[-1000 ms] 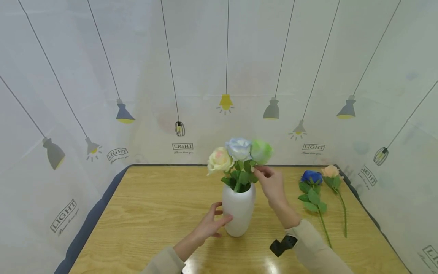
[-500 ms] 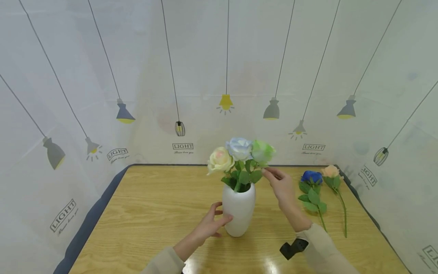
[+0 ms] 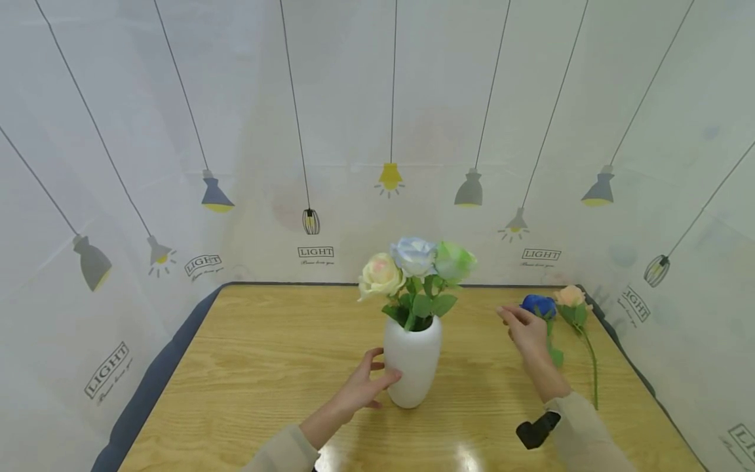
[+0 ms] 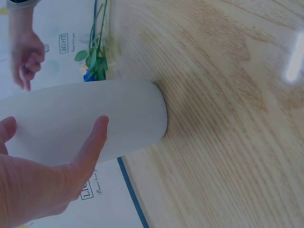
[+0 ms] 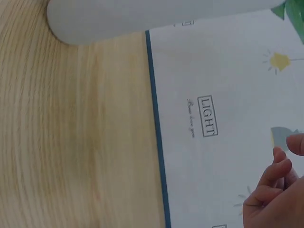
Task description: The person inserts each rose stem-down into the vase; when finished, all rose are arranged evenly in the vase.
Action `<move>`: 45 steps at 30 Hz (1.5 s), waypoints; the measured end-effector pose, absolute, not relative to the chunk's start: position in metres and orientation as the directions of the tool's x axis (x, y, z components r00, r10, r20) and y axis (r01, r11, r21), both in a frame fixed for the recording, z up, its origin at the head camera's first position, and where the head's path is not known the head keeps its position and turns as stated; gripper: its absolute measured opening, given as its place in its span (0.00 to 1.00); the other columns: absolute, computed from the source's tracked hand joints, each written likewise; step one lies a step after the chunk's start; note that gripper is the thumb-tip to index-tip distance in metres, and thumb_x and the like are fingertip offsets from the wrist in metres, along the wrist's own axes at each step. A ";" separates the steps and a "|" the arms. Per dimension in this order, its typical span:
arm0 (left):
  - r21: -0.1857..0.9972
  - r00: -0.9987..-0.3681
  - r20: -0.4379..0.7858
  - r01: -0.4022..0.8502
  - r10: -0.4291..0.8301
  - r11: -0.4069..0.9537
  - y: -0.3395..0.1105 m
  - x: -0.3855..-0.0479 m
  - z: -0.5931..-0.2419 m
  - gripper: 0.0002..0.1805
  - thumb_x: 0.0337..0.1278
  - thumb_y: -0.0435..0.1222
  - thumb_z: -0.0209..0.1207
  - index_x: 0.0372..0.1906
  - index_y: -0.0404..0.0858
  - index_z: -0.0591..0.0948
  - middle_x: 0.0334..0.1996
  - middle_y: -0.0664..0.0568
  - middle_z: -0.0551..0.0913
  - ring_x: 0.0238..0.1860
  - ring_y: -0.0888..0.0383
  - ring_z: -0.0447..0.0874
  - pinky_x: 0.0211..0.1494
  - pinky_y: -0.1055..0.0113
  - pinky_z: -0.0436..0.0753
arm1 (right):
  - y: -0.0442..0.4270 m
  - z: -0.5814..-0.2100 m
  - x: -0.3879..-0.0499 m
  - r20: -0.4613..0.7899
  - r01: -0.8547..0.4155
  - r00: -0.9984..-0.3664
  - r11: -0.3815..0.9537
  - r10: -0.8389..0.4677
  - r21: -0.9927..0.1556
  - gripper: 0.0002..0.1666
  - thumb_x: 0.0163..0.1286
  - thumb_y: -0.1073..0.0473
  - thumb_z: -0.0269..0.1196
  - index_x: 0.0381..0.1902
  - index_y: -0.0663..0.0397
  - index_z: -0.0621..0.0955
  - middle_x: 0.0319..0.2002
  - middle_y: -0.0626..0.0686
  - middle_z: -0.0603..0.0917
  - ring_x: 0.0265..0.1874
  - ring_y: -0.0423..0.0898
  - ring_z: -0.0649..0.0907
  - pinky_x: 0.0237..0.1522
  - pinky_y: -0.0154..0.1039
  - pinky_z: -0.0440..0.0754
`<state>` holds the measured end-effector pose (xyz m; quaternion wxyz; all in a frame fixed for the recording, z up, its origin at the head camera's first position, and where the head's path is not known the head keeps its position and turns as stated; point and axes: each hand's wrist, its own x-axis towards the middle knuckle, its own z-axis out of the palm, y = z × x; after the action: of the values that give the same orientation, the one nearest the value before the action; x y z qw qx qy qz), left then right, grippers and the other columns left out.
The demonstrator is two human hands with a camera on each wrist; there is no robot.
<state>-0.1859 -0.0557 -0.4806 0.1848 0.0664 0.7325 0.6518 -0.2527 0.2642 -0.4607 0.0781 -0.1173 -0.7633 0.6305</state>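
Note:
A white vase (image 3: 411, 367) stands upright on the wooden table, holding a cream rose (image 3: 381, 276), a pale blue rose (image 3: 414, 256) and a green rose (image 3: 454, 262). My left hand (image 3: 367, 387) grips the vase's left side, thumb across its front; the left wrist view shows the thumb (image 4: 92, 147) along the white wall. Over the right part of the table, my right hand (image 3: 529, 335) holds nothing, its fingers loosely curled. It partly hides a dark blue rose (image 3: 538, 305) lying there. Beside that flower lies a peach rose (image 3: 570, 296) with a long green stem.
The wooden table (image 3: 259, 367) has a dark edge along its back and sides. A pale curtain (image 3: 342, 118) printed with hanging lamps rises behind and on both sides. A black wrist device (image 3: 538, 430) hangs at my right sleeve.
My right hand has left the green rose and moved right, towards the dark blue rose. The green rose has tilted slightly right. My left hand stays on the vase.

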 end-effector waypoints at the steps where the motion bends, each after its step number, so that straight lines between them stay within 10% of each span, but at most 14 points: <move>1: 0.979 -0.923 -0.185 -0.144 0.338 0.142 -0.056 -0.186 -0.481 0.41 0.51 0.49 0.58 0.63 0.36 0.52 0.56 0.33 0.60 0.47 0.39 0.70 0.33 0.49 0.77 | 0.276 -0.479 -0.261 -0.011 0.053 -0.961 0.144 0.277 -0.988 0.25 0.57 0.46 0.62 0.47 0.57 0.78 0.36 0.53 0.77 0.29 0.43 0.74 0.27 0.34 0.73; 5: 0.980 -0.922 -0.184 -0.144 0.341 0.141 -0.056 -0.186 -0.481 0.41 0.51 0.49 0.58 0.63 0.36 0.52 0.56 0.33 0.60 0.47 0.39 0.70 0.34 0.48 0.77 | 0.311 -0.526 -0.280 -0.008 0.048 -0.957 0.129 0.291 -0.990 0.21 0.57 0.48 0.63 0.46 0.53 0.79 0.35 0.51 0.79 0.26 0.46 0.75 0.27 0.40 0.73; 18: 0.980 -0.923 -0.184 -0.145 0.337 0.135 -0.056 -0.186 -0.482 0.41 0.50 0.49 0.59 0.64 0.36 0.53 0.56 0.33 0.59 0.48 0.39 0.70 0.35 0.47 0.76 | 0.334 -0.514 -0.232 -0.124 0.235 -0.892 0.212 0.435 -0.949 0.34 0.64 0.42 0.50 0.58 0.61 0.67 0.47 0.56 0.73 0.29 0.39 0.75 0.37 0.43 0.71; 25: 0.979 -0.923 -0.190 -0.152 0.334 0.138 -0.056 -0.185 -0.481 0.41 0.51 0.49 0.59 0.64 0.37 0.53 0.56 0.34 0.59 0.47 0.40 0.70 0.34 0.48 0.76 | 0.374 -0.547 -0.226 -0.184 0.271 -0.858 0.117 0.480 -0.955 0.24 0.62 0.43 0.54 0.49 0.54 0.74 0.32 0.40 0.74 0.24 0.35 0.77 0.25 0.38 0.73; 45: 0.978 -0.925 -0.193 -0.153 0.327 0.143 -0.055 -0.185 -0.480 0.41 0.50 0.49 0.59 0.63 0.37 0.53 0.56 0.34 0.60 0.46 0.41 0.71 0.34 0.48 0.76 | 0.361 -0.558 -0.209 -0.283 0.393 -0.843 0.165 0.457 -0.905 0.29 0.57 0.63 0.57 0.54 0.76 0.65 0.27 0.50 0.74 0.15 0.39 0.72 0.18 0.34 0.73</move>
<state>-0.1851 -0.0552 -0.4800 0.1840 0.0592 0.7334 0.6518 -0.2087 0.3611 -0.5575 0.0276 -0.2787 -0.7629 0.5828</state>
